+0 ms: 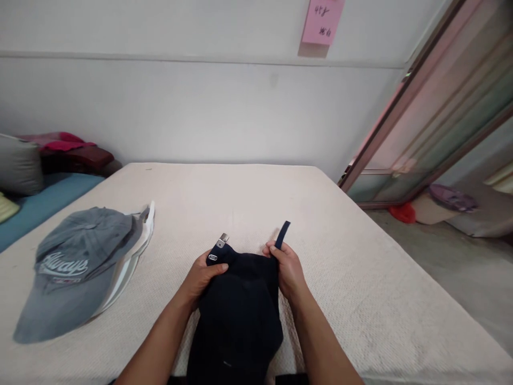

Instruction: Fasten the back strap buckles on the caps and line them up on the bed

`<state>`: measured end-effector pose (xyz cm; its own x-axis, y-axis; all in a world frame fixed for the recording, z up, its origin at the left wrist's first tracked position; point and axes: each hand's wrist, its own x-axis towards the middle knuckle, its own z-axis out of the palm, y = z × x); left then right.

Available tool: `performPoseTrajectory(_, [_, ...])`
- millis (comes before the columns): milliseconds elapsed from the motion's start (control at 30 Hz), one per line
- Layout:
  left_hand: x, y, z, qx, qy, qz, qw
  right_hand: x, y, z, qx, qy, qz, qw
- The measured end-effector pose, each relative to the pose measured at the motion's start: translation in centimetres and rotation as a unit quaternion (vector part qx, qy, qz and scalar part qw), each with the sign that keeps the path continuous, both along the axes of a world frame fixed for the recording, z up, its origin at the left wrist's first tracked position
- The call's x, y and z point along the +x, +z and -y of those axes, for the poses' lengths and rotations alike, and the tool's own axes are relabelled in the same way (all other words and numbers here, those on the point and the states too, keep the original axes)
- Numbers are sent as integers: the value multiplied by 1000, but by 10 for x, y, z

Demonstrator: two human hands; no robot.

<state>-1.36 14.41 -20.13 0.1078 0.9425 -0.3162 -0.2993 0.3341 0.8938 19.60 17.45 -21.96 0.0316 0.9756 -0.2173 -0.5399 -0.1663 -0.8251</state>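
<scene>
Between my hands, at the front edge of the covered table, is a dark navy baseball cap (240, 310), its back edge facing away from me. My left hand (204, 275) grips the cap's left back corner, thumb on top, beside a metal buckle (222, 240) and a small metal eyelet (212, 258). On the other side, my right hand (286, 264) pinches the cap's loose strap (282, 234), whose free end points up and away. Strap and buckle are apart. The cap's front runs out of view at the bottom.
Left on the pale cloth-covered table (360, 299) lies a grey cap (86, 256) with white lettering, stacked over lighter caps (124, 283). Behind stands a white wall bearing a pink note (323, 21). A cushion (18, 166) is far left; a sliding door (420, 117) stands right.
</scene>
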Motion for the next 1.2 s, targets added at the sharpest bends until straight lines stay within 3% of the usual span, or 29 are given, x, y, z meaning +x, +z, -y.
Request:
performPoseTrajectory(133, [-7,-2,0,3,-25,13,1000,1,7,0,20,-46,-57,997])
performPoseTrajectory(267, [-11,-3,1,1,-34,26,999,0,12,1,45,-59,-50,996])
performPoseTrajectory(500, [-8,-2,0,-29,18,43,999,-15,9,6,69,29,135,988])
performPoseTrajectory(633, [-8,-2,0,-50,70,-10,996,-23,8,7,54,81,181,979])
performPoseTrajectory(800, [-6,-1,2,-34,-25,-23,999,-26,6,10,38,137,170,975])
performPoseTrajectory(967, [1,2,7,0,-131,-33,991,-32,6,14,33,178,88,980])
performPoseTrajectory(1200, [6,7,10,55,-160,-83,982,-37,12,21,36,246,44,968])
